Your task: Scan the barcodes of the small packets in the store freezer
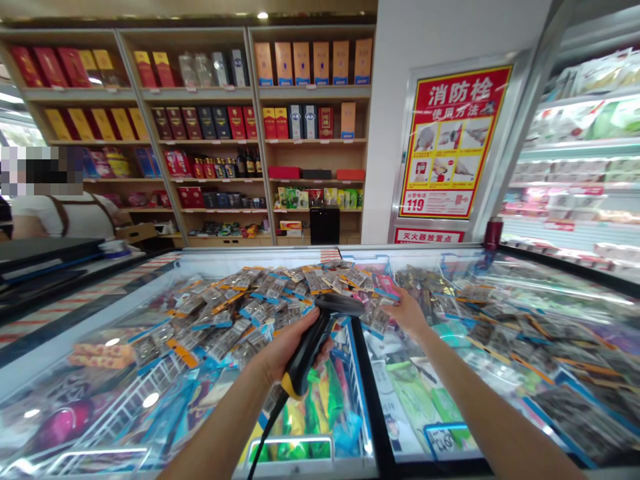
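My left hand is wrapped round the handle of a black and yellow barcode scanner. The scanner's head points right, and its cable hangs down toward me. Farther right, my right hand grips the edge of a small pink packet with a blue edge, at the back of a glass-topped freezer. Many small clear packets with blue or orange edges lie heaped on the glass around both hands. The scanner's head is close to the heap; whether it touches is not clear.
Beneath the glass are white wire baskets and coloured bags. More packets lie on the right. Shelves of boxes stand behind, beside a red fire-hydrant poster. A person in an apron is at the left.
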Demonstrator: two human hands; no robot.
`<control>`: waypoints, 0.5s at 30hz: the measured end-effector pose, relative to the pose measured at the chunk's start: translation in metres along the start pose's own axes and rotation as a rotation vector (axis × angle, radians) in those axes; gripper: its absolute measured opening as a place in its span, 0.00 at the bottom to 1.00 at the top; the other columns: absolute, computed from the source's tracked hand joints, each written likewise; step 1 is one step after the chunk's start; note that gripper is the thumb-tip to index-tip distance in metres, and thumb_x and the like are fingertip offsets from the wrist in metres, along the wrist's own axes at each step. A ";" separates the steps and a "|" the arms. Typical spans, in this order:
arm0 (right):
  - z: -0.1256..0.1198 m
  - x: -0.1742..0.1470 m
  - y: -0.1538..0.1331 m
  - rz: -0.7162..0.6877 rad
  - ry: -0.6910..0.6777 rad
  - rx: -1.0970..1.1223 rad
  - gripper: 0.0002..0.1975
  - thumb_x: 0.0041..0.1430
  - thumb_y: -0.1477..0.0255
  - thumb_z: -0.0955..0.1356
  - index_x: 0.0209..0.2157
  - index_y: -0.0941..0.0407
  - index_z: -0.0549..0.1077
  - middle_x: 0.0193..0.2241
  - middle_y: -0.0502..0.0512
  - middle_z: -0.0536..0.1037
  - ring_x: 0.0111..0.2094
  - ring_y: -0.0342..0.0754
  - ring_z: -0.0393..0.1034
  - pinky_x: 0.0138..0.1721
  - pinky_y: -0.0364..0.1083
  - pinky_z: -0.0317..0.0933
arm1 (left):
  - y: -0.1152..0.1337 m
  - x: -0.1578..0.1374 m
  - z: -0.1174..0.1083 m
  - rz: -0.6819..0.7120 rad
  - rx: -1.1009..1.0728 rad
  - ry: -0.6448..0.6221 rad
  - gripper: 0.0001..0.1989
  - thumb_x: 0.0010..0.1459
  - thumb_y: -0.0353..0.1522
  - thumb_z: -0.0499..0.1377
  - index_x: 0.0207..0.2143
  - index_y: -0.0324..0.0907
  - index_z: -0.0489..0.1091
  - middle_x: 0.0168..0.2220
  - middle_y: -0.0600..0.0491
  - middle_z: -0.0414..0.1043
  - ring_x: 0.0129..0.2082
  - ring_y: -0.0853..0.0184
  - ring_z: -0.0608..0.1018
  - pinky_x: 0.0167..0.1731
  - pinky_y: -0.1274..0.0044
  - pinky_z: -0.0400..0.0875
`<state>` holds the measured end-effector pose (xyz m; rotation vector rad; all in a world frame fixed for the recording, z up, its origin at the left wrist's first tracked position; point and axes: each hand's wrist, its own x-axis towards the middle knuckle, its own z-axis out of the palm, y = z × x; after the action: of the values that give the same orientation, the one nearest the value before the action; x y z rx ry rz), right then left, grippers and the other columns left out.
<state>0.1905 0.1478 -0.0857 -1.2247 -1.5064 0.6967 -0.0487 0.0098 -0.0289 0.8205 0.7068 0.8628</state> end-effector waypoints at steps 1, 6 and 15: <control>0.002 -0.001 -0.003 0.026 -0.010 0.031 0.24 0.36 0.70 0.69 0.41 0.56 0.69 0.21 0.48 0.75 0.24 0.48 0.70 0.26 0.45 0.63 | 0.001 0.000 0.000 0.004 -0.013 0.010 0.23 0.55 0.47 0.48 0.38 0.35 0.66 0.20 0.53 0.66 0.17 0.72 0.68 0.18 0.82 0.59; 0.015 -0.009 -0.015 0.103 -0.165 0.157 0.14 0.45 0.64 0.64 0.33 0.56 0.72 0.26 0.50 0.77 0.31 0.48 0.72 0.31 0.45 0.65 | 0.009 0.007 0.011 0.052 -0.043 -0.009 0.24 0.56 0.46 0.46 0.36 0.34 0.66 0.19 0.53 0.65 0.17 0.73 0.67 0.16 0.82 0.58; -0.048 0.030 -0.003 0.082 0.152 0.537 0.13 0.43 0.61 0.65 0.31 0.53 0.66 0.25 0.49 0.77 0.33 0.49 0.72 0.32 0.47 0.66 | 0.007 0.017 0.048 0.006 0.018 -0.062 0.23 0.54 0.47 0.49 0.35 0.35 0.67 0.18 0.53 0.64 0.16 0.74 0.67 0.15 0.83 0.58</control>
<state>0.2363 0.1670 -0.0582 -0.9044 -1.0525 0.9644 -0.0047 0.0118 -0.0029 0.8624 0.6592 0.8336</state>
